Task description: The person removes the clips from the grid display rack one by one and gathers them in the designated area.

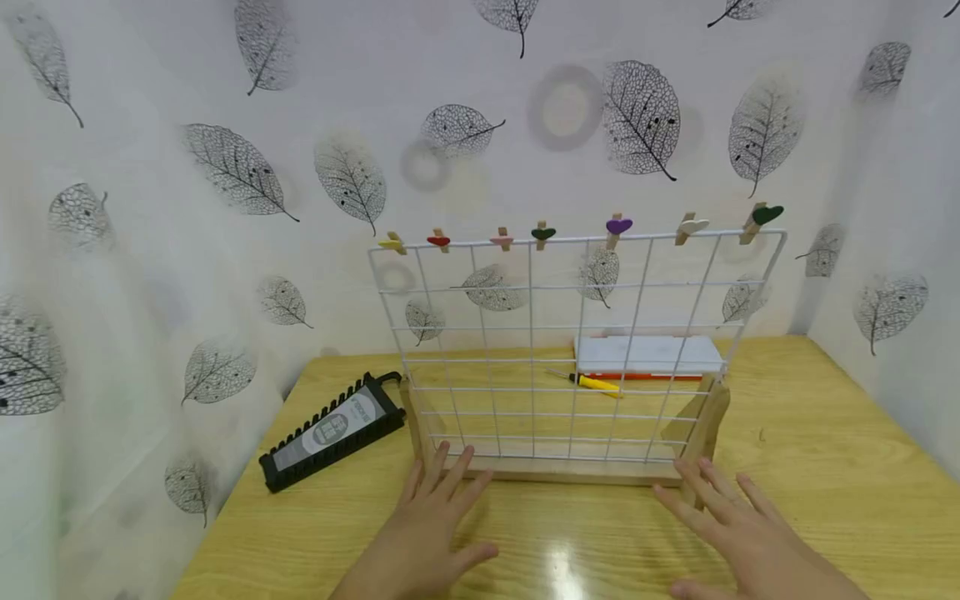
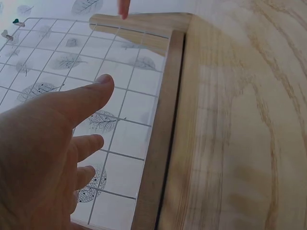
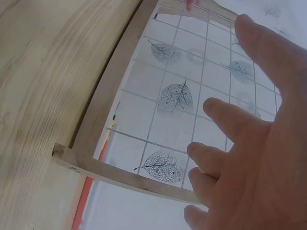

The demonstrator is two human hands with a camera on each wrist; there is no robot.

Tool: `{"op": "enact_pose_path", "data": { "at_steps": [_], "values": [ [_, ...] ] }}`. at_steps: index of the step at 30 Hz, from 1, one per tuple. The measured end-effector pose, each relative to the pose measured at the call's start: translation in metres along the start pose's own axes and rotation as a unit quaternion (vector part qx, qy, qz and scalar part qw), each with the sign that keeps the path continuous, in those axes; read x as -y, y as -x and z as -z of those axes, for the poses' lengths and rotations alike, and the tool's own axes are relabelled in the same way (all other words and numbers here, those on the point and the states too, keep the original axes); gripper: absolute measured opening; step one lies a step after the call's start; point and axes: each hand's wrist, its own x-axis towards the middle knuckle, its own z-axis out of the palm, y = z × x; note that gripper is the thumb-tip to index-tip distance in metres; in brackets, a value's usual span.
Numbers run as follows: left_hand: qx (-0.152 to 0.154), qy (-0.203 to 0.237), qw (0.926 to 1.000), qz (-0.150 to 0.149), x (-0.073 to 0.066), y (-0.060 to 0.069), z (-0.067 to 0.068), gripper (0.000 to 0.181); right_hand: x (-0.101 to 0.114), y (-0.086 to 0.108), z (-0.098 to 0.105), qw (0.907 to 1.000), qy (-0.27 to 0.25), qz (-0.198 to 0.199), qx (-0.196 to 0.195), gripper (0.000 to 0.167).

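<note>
A white wire grid (image 1: 531,358) stands in a wooden base (image 1: 555,477), with several heart clothespins along its top bar, among them a purple one (image 1: 618,226) and a red one (image 1: 438,241). My left hand (image 1: 423,533) is spread in front of the base's left end, fingers apart, holding nothing. In the left wrist view that hand (image 2: 53,129) lies over the grid (image 2: 125,103). Near the right end of the base is my right hand (image 1: 750,533), fingers spread and also empty; the right wrist view shows it (image 3: 254,139) beside the grid. Whether the fingertips touch the frame I cannot tell.
Left of the grid lies a black toothed rack (image 1: 333,429) with a grey label. Behind the grid are a yellow-handled screwdriver (image 1: 597,384) and a white case (image 1: 648,355) with a red edge. A leaf-patterned curtain (image 1: 480,192) hangs behind the wooden table (image 1: 825,467).
</note>
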Motion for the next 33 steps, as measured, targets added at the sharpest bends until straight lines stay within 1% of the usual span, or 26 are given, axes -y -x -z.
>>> {"op": "enact_pose_path", "data": {
  "at_steps": [3,5,8,11,12,14,16,17,18,21,25,29,33],
  "values": [
    [-0.003,-0.006,1.0000,0.003,0.000,0.005,-0.004,0.081,0.005,0.002,0.002,0.9999,-0.012,-0.006,0.009,0.102],
    [-0.009,-0.016,0.9998,0.006,0.001,0.004,-0.004,0.082,0.007,0.001,0.007,0.9996,-0.015,-0.013,0.019,0.100],
    [-0.026,-0.029,0.9992,0.000,0.005,-0.010,0.004,0.083,0.003,-0.007,0.022,0.9992,-0.003,-0.025,0.031,0.096],
    [-0.051,-0.047,0.9976,-0.004,0.008,-0.025,0.018,0.082,-0.003,-0.020,0.038,0.9982,0.006,-0.041,0.043,0.094],
    [-0.057,-0.053,0.9969,-0.002,0.009,-0.028,0.023,0.082,-0.005,-0.024,0.042,0.9980,0.005,-0.044,0.046,0.094],
    [-0.060,-0.057,0.9966,0.005,0.011,-0.031,0.032,0.082,-0.007,-0.030,0.047,0.9976,-0.002,-0.049,0.049,0.093],
    [-0.051,-0.053,0.9972,0.012,0.011,-0.028,0.036,0.083,-0.007,-0.029,0.048,0.9977,-0.009,-0.044,0.051,0.092],
    [-0.045,-0.048,0.9977,0.015,0.012,-0.025,0.036,0.083,-0.007,-0.028,0.048,0.9976,-0.015,-0.042,0.053,0.092],
    [-0.038,-0.042,0.9982,0.017,0.012,-0.022,0.035,0.083,-0.006,-0.026,0.047,0.9975,-0.018,-0.040,0.056,0.092],
    [-0.028,-0.035,0.9988,0.019,0.011,-0.011,0.027,0.083,-0.002,-0.019,0.042,0.9970,-0.025,-0.037,0.063,0.092],
    [-0.027,-0.037,0.9988,0.020,0.009,0.002,0.018,0.083,0.005,-0.011,0.035,0.9973,-0.024,-0.024,0.065,0.093],
    [-0.026,-0.033,0.9990,0.016,0.004,0.012,0.014,0.083,0.011,-0.005,0.033,0.9982,-0.025,-0.009,0.053,0.094],
    [-0.025,-0.032,0.9991,0.014,0.001,0.019,0.013,0.082,0.018,0.000,0.032,0.9981,-0.031,-0.005,0.053,0.091]
  ]
}}
